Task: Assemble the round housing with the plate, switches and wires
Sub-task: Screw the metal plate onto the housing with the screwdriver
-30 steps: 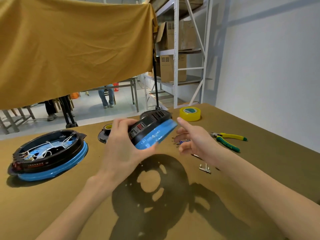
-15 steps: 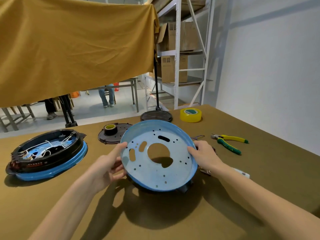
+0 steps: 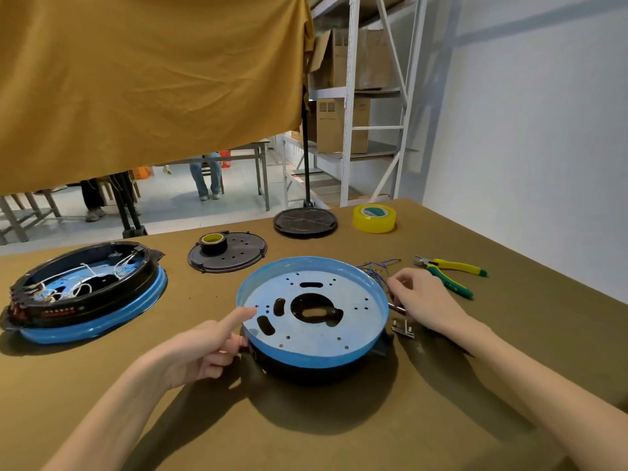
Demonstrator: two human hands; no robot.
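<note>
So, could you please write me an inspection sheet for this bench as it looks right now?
Surface: olive-brown table, strong shadows under the work.
Job's things: blue-rimmed housing lying flat, holed face up; second housing on the left, wired inside.
Clutter: pliers, yellow tape, black disc with a small tape roll on it, metal clip, lamp base.
Hands: left hand at the housing's near-left rim, thumb over the edge; right hand by the wires, what its fingers hold is unclear.
Cables: thin loose wires beside the right rim.
Surroundings: ochre cloth, shelving with boxes, people's legs beyond.
</note>
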